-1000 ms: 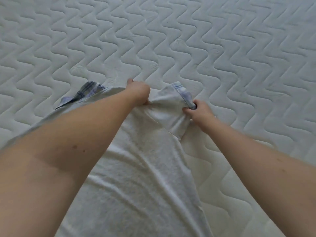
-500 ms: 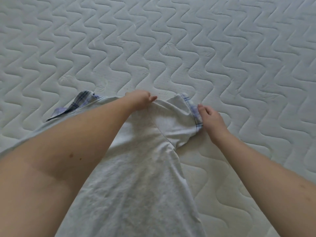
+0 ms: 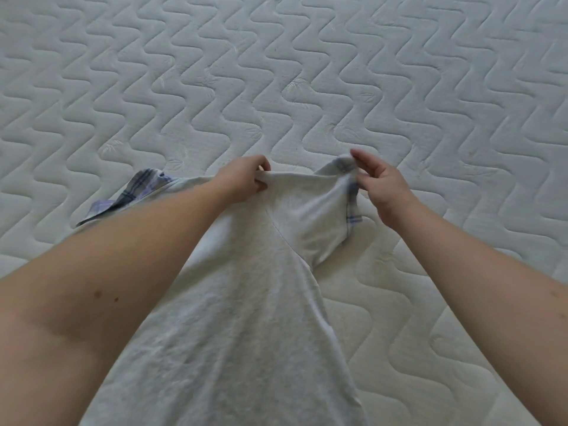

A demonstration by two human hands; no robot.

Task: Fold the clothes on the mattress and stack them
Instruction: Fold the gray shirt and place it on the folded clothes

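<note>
A light grey T-shirt (image 3: 246, 318) with blue plaid sleeve cuffs lies lengthwise on the white quilted mattress (image 3: 307, 72), its body running toward me. My left hand (image 3: 242, 179) pinches the shoulder seam near the top edge. My right hand (image 3: 381, 186) pinches the plaid cuff of the right sleeve (image 3: 319, 222) and lifts it off the mattress. The left sleeve's plaid cuff (image 3: 135, 192) pokes out beyond my left forearm, which covers most of that side of the shirt.
Bare mattress stretches across the far half of the view and to the right of the shirt. No other garments or stack show in the view.
My right hand has gone from lying on the sleeve cuff to pinching it and raising it. My left hand keeps its hold on the shoulder and has lifted that edge slightly.
</note>
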